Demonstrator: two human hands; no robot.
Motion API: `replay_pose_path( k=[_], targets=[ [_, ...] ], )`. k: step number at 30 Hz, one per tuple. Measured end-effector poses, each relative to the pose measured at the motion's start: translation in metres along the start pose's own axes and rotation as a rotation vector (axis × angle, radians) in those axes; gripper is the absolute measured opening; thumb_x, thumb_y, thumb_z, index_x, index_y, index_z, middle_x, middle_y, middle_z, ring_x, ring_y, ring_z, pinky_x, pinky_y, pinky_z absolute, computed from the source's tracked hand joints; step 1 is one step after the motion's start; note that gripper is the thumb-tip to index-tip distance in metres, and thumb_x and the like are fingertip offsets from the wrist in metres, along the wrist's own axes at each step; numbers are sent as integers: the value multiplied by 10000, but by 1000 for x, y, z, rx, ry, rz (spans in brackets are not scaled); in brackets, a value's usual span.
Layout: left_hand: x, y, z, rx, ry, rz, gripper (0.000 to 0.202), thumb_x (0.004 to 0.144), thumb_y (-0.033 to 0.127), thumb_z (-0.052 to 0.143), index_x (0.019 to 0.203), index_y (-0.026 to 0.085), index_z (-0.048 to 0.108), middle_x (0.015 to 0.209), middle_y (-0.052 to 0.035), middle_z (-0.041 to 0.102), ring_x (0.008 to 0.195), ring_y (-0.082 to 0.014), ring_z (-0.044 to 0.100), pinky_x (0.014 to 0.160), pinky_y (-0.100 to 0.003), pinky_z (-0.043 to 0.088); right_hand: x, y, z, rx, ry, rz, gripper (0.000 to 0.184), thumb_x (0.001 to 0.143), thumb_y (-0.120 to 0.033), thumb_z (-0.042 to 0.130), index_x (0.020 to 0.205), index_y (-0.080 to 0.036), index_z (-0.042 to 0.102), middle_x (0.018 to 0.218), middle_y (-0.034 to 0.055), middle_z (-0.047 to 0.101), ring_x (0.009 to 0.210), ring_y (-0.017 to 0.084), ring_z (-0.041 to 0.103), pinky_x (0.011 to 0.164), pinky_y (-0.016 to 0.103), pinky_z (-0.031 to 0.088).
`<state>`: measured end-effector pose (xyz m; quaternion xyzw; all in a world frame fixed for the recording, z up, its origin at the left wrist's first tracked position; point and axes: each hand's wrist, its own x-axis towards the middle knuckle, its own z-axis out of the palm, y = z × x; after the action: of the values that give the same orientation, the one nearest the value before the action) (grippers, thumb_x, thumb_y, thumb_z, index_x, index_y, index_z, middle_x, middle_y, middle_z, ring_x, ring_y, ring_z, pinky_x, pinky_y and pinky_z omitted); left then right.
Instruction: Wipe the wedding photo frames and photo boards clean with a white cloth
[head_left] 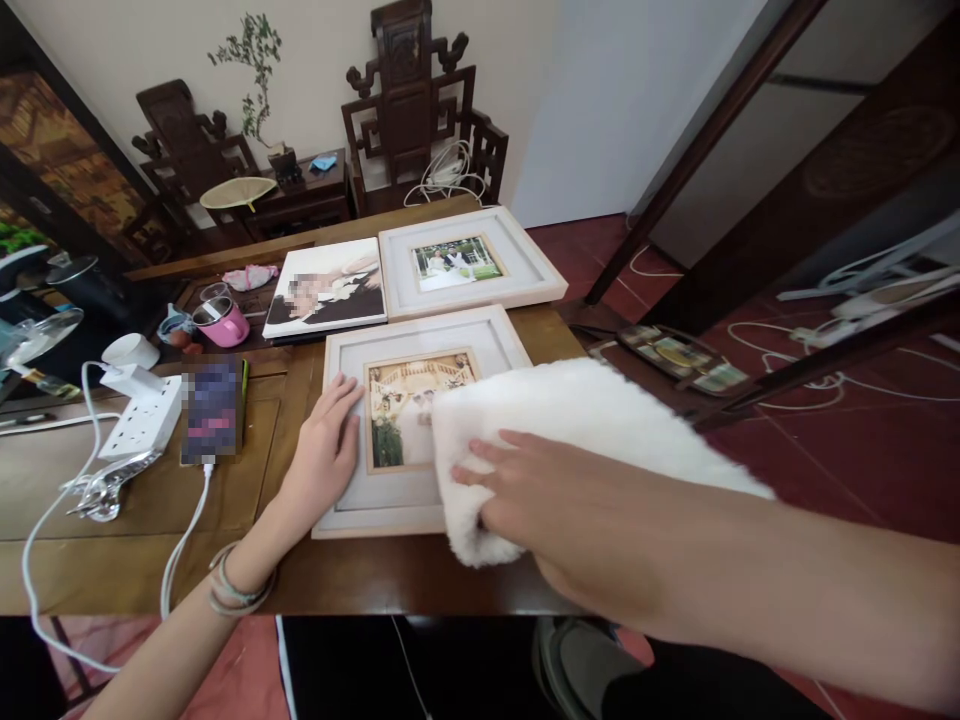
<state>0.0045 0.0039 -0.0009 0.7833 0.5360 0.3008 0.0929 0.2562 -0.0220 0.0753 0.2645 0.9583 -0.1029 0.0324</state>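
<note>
A white framed photo [420, 345] lies flat near the front of the wooden table [360, 575]. My left hand [326, 450] rests flat on the frame's left border, fingers stretched out. My right hand [540, 500] lies palm down on a fluffy white cloth [585, 420] that covers the frame's right part; its fingers are extended and press the cloth onto the glass.
Behind lie a second white framed photo [469, 260] and a frameless photo print [326, 290]. To the left are a phone [212, 410] with a white cable, a power strip [139, 415], keys [101, 495] and a pink mug [223, 322]. Carved dark chairs [420, 110] stand at the wall.
</note>
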Motion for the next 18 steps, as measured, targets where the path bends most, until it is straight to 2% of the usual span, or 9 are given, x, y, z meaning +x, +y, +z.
replay_pose_path(
  k=[3, 7, 10, 12, 15, 16, 18],
  targets=[
    [1, 1, -1, -3, 14, -6, 392, 935, 149, 383, 1254, 152, 612, 1363, -148, 594, 1371, -268, 455, 1139, -522, 369, 18, -15, -5, -3, -118, -138, 91, 690, -135, 674, 735, -204, 712, 922, 101, 714, 852, 258, 630, 794, 403, 465],
    [3, 2, -4, -11, 5, -24, 446, 909, 103, 343, 1248, 159, 627, 1360, -133, 601, 1366, -263, 461, 1140, -523, 370, 45, -30, 0, 30, 6, -236, 130, 795, -141, 585, 805, -162, 712, 995, 136, 703, 834, 240, 627, 805, 402, 452],
    [3, 0, -6, -11, -10, -16, 483, 889, 80, 338, 1272, 175, 616, 1370, -117, 597, 1369, -259, 459, 1137, -528, 372, 48, -31, 1, 3, 18, -247, 104, 796, -161, 616, 822, -153, 717, 1041, 148, 691, 894, 251, 623, 846, 408, 441],
    [3, -2, -6, 0, -15, 9, 477, 889, 86, 355, 1283, 175, 609, 1371, -119, 595, 1369, -263, 458, 1134, -534, 375, 39, -28, -2, -15, -32, -221, 94, 744, -180, 690, 830, -166, 726, 1072, 142, 687, 947, 269, 616, 848, 410, 443],
    [3, -5, -4, 19, -9, 48, 445, 894, 105, 385, 1267, 163, 621, 1362, -130, 601, 1365, -269, 462, 1131, -530, 383, 15, -16, -6, -9, -202, -104, 177, 618, -160, 787, 782, -202, 738, 1042, 117, 704, 939, 294, 627, 771, 412, 463],
    [3, -6, -4, 25, -7, 56, 439, 892, 106, 390, 1259, 155, 627, 1359, -135, 603, 1365, -270, 462, 1131, -528, 384, 5, -11, -6, -10, -238, -35, 165, 609, -141, 785, 751, -212, 738, 1004, 109, 715, 914, 298, 637, 759, 423, 466],
    [3, -6, -4, 36, -14, 65, 437, 884, 101, 394, 1248, 130, 634, 1351, -151, 607, 1362, -275, 465, 1129, -525, 388, -14, 0, -4, -26, -221, 109, 115, 655, -108, 731, 673, -221, 724, 911, 102, 732, 855, 300, 659, 789, 468, 462]
  ],
)
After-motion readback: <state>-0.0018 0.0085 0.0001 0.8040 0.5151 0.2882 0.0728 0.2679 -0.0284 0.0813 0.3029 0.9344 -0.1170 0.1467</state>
